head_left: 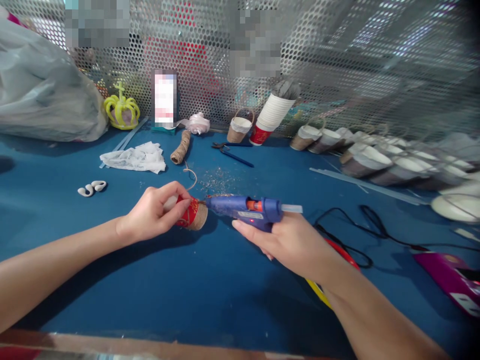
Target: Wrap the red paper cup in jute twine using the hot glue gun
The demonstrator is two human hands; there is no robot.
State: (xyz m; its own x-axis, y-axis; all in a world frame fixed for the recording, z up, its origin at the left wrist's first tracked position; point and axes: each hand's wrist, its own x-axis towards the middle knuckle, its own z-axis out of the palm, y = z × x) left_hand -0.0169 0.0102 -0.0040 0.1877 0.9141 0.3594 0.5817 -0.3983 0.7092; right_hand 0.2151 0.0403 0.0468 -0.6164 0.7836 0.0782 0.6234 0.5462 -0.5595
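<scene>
Cup (193, 212) now between the table's (225, 300) front and back edges, twine (201, 218) already round its base, visible red wall still bare, left hand (157, 212) pinching it, right hand (290, 240) gripping a glue gun (232, 208).

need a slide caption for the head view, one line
Left hand holds a red cup partly wrapped in twine as the right hand points a glue gun at it.

Soft shadows cross the blue table (225, 300) (the upper right blurs).
</scene>
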